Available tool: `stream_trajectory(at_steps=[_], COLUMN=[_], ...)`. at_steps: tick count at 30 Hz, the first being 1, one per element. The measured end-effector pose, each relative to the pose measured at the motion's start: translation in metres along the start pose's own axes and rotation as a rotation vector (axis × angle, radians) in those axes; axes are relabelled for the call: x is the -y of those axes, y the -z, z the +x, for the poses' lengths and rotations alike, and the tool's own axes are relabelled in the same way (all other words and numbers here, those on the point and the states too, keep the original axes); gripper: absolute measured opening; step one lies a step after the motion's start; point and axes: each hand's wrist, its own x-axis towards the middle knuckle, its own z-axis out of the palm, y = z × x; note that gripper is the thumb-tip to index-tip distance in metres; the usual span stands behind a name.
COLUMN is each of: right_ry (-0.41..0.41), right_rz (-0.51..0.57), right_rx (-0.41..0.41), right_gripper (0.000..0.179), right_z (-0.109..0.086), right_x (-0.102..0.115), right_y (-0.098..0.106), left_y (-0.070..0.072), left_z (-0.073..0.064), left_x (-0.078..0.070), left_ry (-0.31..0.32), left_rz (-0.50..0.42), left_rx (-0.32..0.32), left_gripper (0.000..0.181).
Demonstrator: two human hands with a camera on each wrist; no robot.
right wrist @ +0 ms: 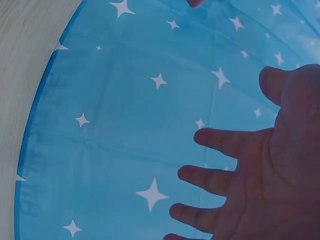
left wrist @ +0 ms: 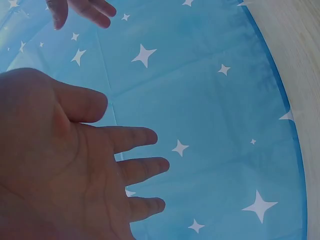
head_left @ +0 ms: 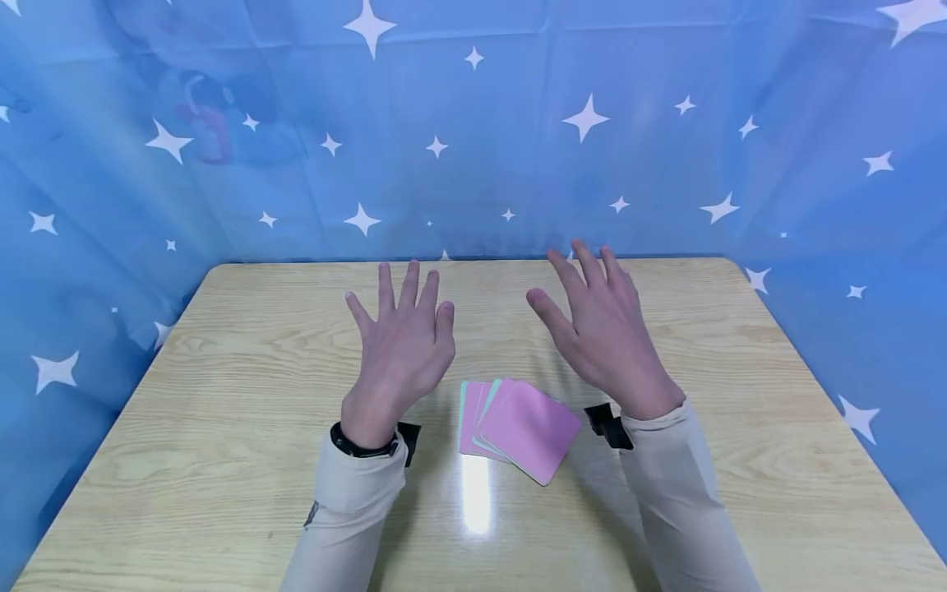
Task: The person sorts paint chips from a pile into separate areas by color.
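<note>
A small fanned stack of square cards (head_left: 529,432), pink on top with mint-green edges peeking out, lies on the wooden table between the two forearms. To the left of and beyond the cards, my left hand (head_left: 403,349) hovers with fingers spread, holding nothing. My right hand (head_left: 608,337) is raised on the other side, its fingers extended and also without anything in them. Each wrist view shows a bare palm: the left palm (left wrist: 60,160) with fingers apart, and the right palm (right wrist: 260,175) likewise.
The light wooden table (head_left: 244,395) has rounded far corners. Behind and around it hangs a blue cloth (head_left: 473,107) with white stars. A bright light reflection shows on the tabletop just in front of the cards. Dark straps circle both wrists over pale sleeves (head_left: 355,510).
</note>
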Motion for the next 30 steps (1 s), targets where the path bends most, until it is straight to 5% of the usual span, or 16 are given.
stream_trajectory(at_steps=[6,12,21,30], right_ry=[-0.005,0.032,0.055,0.031], right_rz=[-0.024,-0.055,-0.104,-0.151], right_rx=[0.016,0.05,0.112,0.227], right_gripper=[0.072,0.08,0.082,0.087], right_z=[-0.002,-0.003,-0.031,-0.067], right_x=[0.0,-0.004,-0.023,-0.042], right_y=[0.005,0.006,-0.017,-0.045], left_y=[-0.001,-0.001,-0.019,-0.051], left_z=[0.0,-0.001,-0.001,-0.006], left_x=[-0.002,-0.008,-0.025,-0.039], left_ry=[-0.039,-0.153,-0.348,-0.382], left_rz=[-0.046,0.004,0.127,0.213], left_rx=[0.032,0.079,0.293,0.447], left_gripper=[0.059,0.058,0.069,0.083])
